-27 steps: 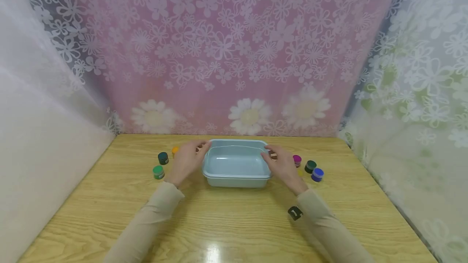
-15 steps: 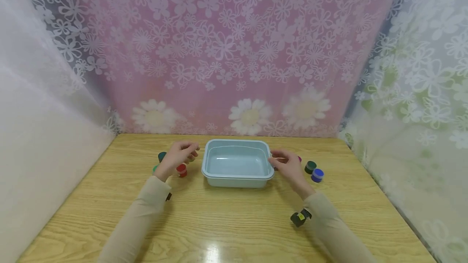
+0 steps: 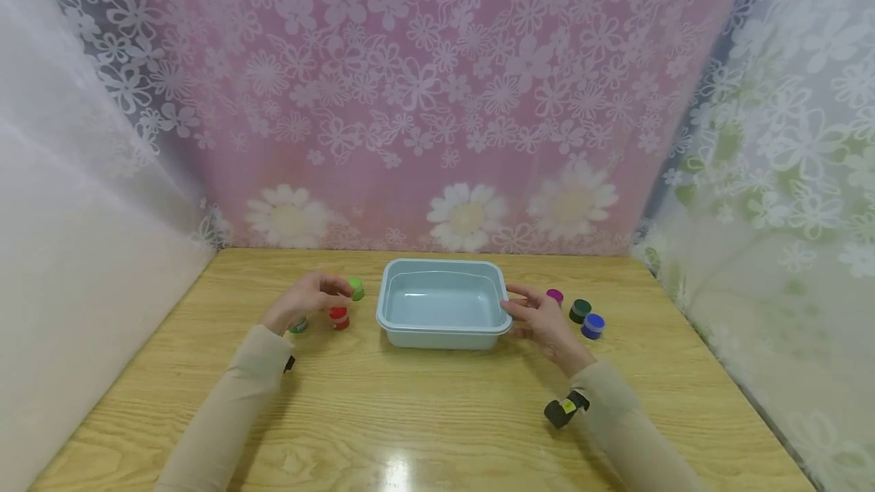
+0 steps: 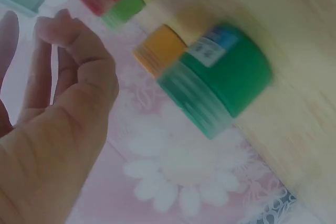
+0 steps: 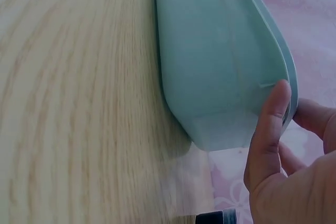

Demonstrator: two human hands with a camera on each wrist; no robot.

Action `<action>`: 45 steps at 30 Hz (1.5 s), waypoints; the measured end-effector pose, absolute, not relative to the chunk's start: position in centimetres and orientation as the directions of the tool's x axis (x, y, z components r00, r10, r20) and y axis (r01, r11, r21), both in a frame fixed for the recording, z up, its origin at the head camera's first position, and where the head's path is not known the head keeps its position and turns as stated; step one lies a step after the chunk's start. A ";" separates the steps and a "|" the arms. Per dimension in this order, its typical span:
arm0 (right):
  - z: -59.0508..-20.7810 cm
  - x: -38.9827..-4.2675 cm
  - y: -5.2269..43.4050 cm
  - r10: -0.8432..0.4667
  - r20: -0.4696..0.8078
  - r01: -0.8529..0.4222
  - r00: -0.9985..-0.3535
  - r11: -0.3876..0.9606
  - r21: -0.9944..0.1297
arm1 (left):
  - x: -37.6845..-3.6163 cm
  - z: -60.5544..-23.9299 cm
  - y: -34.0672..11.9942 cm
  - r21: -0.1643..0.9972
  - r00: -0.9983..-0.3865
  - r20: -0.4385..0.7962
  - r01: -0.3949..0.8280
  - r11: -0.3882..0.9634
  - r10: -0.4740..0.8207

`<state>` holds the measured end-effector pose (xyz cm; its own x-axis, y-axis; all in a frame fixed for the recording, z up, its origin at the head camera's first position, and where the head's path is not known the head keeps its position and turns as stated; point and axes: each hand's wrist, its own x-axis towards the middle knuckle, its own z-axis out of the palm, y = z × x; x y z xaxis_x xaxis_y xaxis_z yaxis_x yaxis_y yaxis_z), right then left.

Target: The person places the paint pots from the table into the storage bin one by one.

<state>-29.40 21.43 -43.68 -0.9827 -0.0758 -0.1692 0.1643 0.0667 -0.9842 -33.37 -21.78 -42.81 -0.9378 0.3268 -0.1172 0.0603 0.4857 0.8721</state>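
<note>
Both hands sit low over the wooden surface [image 3: 437, 401], one on each side of a pale blue tub [image 3: 443, 305]. Right hand [image 3: 543, 319] rests at the tub's right rim; the right wrist view shows its thumb [image 5: 268, 129] pressed against the rim's outer edge with a finger behind it, so it pinches that rim. Left hand [image 3: 307, 300] hovers left of the tub with fingers loosely curled and holding nothing; the left wrist view shows the fingers [image 4: 79, 61] bent, with a gap between them and the jars.

A red jar [image 3: 339, 317] stands just right of the left hand, near the tub's left wall. A light green jar [image 3: 355, 288] stands a little farther back, close to the fingertips. A dark green jar [image 3: 298, 325] peeks out at the near side of the left hand; in the left wrist view it [image 4: 220, 98] is blurred and large, with an orange jar [image 4: 157, 51] behind it.

Right of the tub, a magenta jar [image 3: 554, 296] stands just beyond the right hand's fingers. A dark jar [image 3: 580, 310] and a blue jar [image 3: 592, 326] stand farther right, close together. The tub stands in the middle of the surface, toward the far edge, upright and with nothing in it. Behind hangs a pink floral curtain [image 3: 424, 97].
</note>
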 end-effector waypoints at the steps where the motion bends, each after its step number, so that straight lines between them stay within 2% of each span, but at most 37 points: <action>1: -43.6 -29.4 21.4 -0.082 -0.170 0.165 -0.982 0.064 -0.984 | -33.3 -42.8 -21.9 0.868 -0.937 -0.129 0.051 0.494 0.324; 12: -43.5 -29.1 21.5 -0.114 -0.163 0.157 -0.980 0.060 -0.986 | -32.5 -42.9 -22.0 0.850 -0.909 -0.203 0.020 0.527 0.363; 23: -43.3 -29.0 21.6 -0.104 -0.180 0.173 -0.978 0.075 -0.982 | -32.4 -42.9 -21.8 0.808 -0.922 -0.230 -0.002 0.590 0.312; 35: -43.3 -29.0 21.6 -0.113 -0.191 0.182 -0.975 0.083 -0.980 | -33.0 -43.8 -22.3 0.813 -0.923 -0.205 0.024 0.581 0.326; 45: -43.2 -29.0 21.7 -0.109 -0.179 0.168 -0.978 0.097 -0.981 | -33.0 -42.5 -22.3 0.858 -0.908 -0.209 0.008 0.513 0.363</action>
